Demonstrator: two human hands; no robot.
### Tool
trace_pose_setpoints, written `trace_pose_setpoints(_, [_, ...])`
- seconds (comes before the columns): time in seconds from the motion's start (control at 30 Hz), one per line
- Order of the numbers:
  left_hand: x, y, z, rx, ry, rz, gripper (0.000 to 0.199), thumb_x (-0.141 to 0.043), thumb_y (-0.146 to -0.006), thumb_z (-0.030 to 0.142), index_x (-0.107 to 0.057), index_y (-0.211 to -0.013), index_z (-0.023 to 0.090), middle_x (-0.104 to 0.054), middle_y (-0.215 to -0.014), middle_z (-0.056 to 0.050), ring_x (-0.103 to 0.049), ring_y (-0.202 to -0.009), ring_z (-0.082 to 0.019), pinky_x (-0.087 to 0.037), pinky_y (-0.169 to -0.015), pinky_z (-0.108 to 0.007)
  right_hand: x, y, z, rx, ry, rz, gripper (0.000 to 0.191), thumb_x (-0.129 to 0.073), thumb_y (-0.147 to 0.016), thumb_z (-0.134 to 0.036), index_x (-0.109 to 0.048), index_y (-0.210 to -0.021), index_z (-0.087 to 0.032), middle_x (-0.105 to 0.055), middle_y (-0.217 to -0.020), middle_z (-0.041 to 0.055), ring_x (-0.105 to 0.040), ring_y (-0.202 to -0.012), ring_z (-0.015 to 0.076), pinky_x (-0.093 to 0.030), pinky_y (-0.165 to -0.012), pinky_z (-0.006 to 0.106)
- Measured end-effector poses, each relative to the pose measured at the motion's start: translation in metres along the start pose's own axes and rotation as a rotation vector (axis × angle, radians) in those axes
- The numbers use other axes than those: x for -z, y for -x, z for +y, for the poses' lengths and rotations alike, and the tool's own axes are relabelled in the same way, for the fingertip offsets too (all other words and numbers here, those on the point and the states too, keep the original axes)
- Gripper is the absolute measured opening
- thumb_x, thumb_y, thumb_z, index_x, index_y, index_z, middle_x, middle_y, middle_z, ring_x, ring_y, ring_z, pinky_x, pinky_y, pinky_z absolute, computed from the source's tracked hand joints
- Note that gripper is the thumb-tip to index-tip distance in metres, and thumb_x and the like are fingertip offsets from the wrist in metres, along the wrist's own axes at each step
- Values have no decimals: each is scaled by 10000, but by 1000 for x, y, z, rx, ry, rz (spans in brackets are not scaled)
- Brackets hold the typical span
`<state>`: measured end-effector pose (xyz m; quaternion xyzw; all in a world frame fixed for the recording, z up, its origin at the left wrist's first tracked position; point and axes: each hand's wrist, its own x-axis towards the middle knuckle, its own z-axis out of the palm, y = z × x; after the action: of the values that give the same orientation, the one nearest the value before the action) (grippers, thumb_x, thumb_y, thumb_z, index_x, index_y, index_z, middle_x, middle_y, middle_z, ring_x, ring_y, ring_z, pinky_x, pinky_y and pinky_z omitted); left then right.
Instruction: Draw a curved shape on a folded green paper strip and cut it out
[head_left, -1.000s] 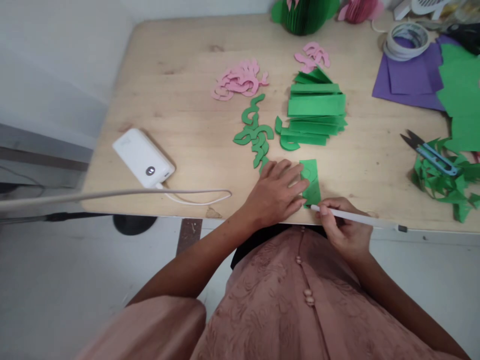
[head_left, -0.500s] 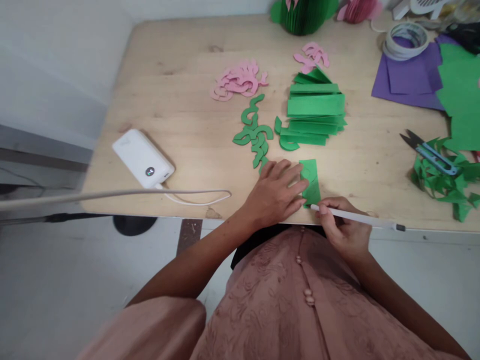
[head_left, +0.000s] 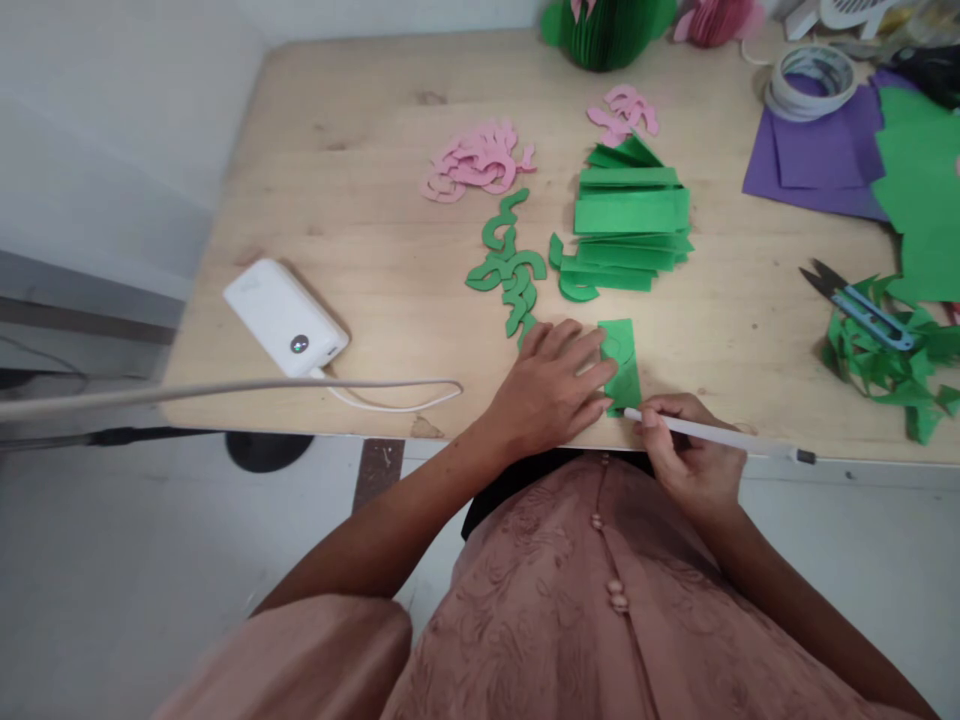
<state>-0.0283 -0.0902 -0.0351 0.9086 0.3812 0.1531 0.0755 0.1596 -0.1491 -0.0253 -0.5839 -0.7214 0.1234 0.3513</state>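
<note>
My left hand [head_left: 551,385] lies with spread fingers on the table, its fingertips on the left side of a small green paper piece [head_left: 621,365]. Faint curved lines show on that paper. A white pen [head_left: 727,436] is pinched in my right hand [head_left: 690,455], its tip at the paper's lower edge. Curved green cutouts [head_left: 514,270] lie just beyond my left hand. Farther back and to the right is a stack of folded green paper strips [head_left: 631,212].
Pink cutouts [head_left: 480,160] lie toward the back. A white power bank [head_left: 286,318] with a cable is at the left. Blue-handled snips [head_left: 862,308] rest on green scraps [head_left: 922,375] at the right. Tape rolls [head_left: 811,85] sit on purple paper [head_left: 817,160].
My right hand and the pen have shifted very slightly to the right. My left hand and the green paper have stayed in place.
</note>
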Motion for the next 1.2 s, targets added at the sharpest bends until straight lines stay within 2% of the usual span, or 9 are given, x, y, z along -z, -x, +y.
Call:
trace_pose_setpoints(0.93, [1, 0, 0, 8, 10, -4, 309, -486, -916, 402, -614, -1121, 208, -497, -1394, -103, -399, -1258, -315, -309, -1037, -504, 1, -2, -3, -54, 42, 29, 137, -537, -855, -238, -612, -747, -199, -612, -581, -22, -513, -447, 106, -389, -450, 237])
trace_pose_setpoints(1.2, [0, 0, 0, 11, 4, -7, 320, -492, -914, 410, -611, -1135, 213, -494, -1400, -95, -398, -1263, -317, -307, -1041, -503, 0, -2, -1, -27, 33, 37, 106, -552, -851, -223, -606, -763, -198, -631, -612, -16, -567, -508, 119, -427, -506, 238])
